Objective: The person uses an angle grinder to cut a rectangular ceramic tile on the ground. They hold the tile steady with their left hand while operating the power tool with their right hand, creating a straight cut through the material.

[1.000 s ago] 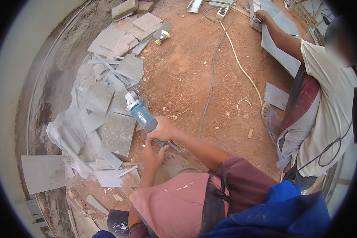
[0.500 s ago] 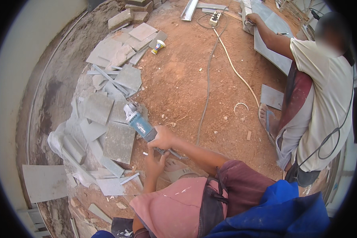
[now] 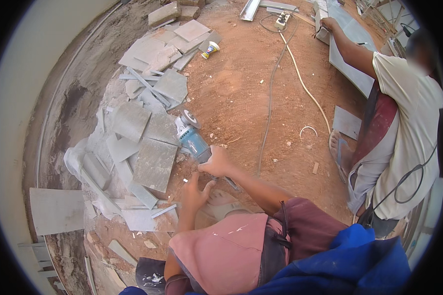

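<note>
My right hand is closed around the rear of a teal angle grinder. The grinder's round disc points away from me, above the ground beside loose grey tiles. Just below that grip my left hand has thumb and forefinger apart, close to the grinder's back end. A small white stub shows against its fingers; I cannot tell whether it is held. My foot in a sandal is partly hidden behind my arms and pink clothing.
Broken slabs and tiles lie heaped at left. A yellow-and-white cup lies beyond them. Cables run from a power socket across red soil. At right a co-worker crouches, one hand at a long grey slab.
The grinder has swung rightward and its disc now shows more face-on. Both my hands have moved slightly up and right in the picture. The whole view has shifted a little too.
</note>
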Demonstrator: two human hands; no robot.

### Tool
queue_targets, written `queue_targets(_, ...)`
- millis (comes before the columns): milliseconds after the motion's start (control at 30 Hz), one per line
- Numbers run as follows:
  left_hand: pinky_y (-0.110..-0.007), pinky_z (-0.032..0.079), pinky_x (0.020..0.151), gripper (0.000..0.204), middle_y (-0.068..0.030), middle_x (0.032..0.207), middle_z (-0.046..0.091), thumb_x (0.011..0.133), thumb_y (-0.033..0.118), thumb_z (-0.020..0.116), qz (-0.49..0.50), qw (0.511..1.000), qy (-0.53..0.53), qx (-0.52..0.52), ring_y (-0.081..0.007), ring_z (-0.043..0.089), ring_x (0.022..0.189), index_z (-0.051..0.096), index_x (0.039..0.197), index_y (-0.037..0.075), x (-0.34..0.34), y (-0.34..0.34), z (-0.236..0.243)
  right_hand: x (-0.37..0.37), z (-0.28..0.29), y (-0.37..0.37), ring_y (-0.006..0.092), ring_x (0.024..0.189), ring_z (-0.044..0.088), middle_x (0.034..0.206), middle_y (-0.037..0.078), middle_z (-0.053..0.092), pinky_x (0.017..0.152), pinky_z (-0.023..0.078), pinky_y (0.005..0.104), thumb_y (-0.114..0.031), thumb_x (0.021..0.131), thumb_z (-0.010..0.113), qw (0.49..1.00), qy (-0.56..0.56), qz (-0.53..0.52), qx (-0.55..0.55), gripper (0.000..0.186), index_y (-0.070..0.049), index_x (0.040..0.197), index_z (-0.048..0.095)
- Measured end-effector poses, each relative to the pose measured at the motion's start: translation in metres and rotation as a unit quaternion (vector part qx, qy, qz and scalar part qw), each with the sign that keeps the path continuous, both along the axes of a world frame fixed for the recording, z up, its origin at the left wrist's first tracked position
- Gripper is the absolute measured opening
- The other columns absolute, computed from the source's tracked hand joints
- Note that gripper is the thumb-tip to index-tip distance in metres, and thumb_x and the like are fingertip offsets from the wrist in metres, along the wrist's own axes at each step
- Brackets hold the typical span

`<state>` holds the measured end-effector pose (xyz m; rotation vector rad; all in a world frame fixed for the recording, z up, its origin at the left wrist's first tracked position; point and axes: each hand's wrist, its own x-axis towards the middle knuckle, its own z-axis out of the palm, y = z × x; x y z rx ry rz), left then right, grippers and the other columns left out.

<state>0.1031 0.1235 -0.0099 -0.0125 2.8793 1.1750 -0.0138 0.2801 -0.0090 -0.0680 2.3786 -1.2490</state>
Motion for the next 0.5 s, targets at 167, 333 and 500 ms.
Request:
queue_targets(167,-0.049,0.055,0.090,0.045,-0.0232,0.107,0.073,0.085,0.024,0.087,0.043,0.981,0.153,-0.110,-0.0448,0.070,0.104,0.068,0.118,0.001,-0.011,-0.031,-0.005,-0.021,0.030,0.016,0.0432,0.096,0.075,0.099,0.031,0.074,0.085,0.059,0.0476,-0.039,0.064,0.086,0.997,0.036,-0.030,0.062,0.066,0.010,0.106,0.068)
queue_targets(333,-0.055,0.038,0.117,0.062,-0.0262,0.146,0.058,0.083,0.027,0.088,0.179,0.950,0.114,-0.229,-0.0465,0.049,0.142,0.062,0.133,-0.001,-0.014,-0.065,0.001,-0.072,0.015,0.038,0.0432,0.095,0.075,0.097,0.031,0.075,0.085,0.059,0.0490,-0.037,0.068,0.086,0.984,0.068,-0.062,0.150,0.061,0.008,0.104,0.069)
queue_targets(500,-0.061,0.021,0.127,0.103,-0.0260,0.173,0.024,0.087,0.050,0.083,0.290,0.920,-0.057,-0.259,-0.0418,0.018,0.162,0.033,0.164,0.004,-0.004,-0.093,0.005,-0.125,0.011,0.060,0.0415,0.094,0.077,0.096,0.029,0.077,0.085,0.058,0.0505,-0.040,0.070,0.085,0.949,0.158,-0.080,0.261,0.056,0.007,0.100,0.076)
